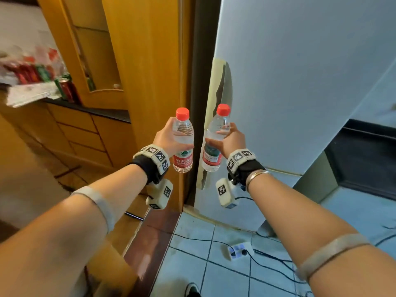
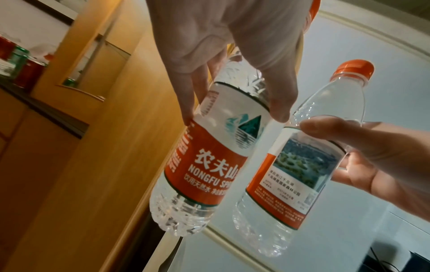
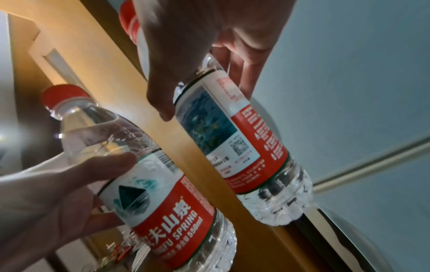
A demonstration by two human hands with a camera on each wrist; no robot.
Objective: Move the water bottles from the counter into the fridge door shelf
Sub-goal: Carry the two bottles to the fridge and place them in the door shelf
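Note:
Two clear water bottles with red caps and red-and-white labels are held upright in front of the fridge, whose pale door is closed. Its door shelf is hidden. My left hand grips the left bottle around its upper body. My right hand grips the right bottle the same way, close to the fridge's cream handle strip. In the left wrist view the left hand wraps its bottle. In the right wrist view the right hand wraps its bottle. The bottles stand side by side, a small gap apart.
A tall wooden cabinet panel stands just left of the fridge. Further left, a dark counter top carries red and green cans. A power strip and cables lie on the tiled floor below. A dark unit stands at right.

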